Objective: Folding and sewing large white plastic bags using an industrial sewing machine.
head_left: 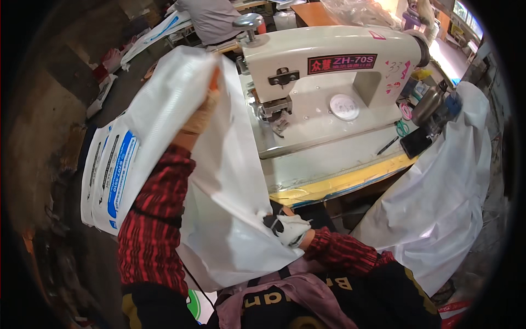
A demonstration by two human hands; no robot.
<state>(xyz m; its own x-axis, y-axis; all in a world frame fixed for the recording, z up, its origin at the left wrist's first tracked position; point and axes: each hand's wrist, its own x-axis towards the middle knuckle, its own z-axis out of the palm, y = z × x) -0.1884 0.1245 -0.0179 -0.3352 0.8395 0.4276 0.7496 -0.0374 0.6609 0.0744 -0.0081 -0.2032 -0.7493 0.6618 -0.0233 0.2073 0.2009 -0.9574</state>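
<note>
A large white woven plastic sack [219, 181] with blue and black print on its left part spreads across my lap, left of the sewing machine [329, 66]. My left hand [205, 107], in a tan glove and slightly blurred, is raised at the sack's upper end. Its fingers are closed on the fabric, and a fold partly covers them. Lower down, beside the table's front corner, my right hand [290, 227], in a worn white and black glove, grips the sack's right edge. The machine's needle and presser area [274, 109] stands just right of the sack, with no fabric under it.
On the machine table lie a round white lid [344, 107], a pen [388, 145], green-handled scissors [402, 129], a phone [416, 143] and a metal bottle [427, 104]. More white sack material [433, 203] hangs at the right. A person [211, 22] sits beyond the machine.
</note>
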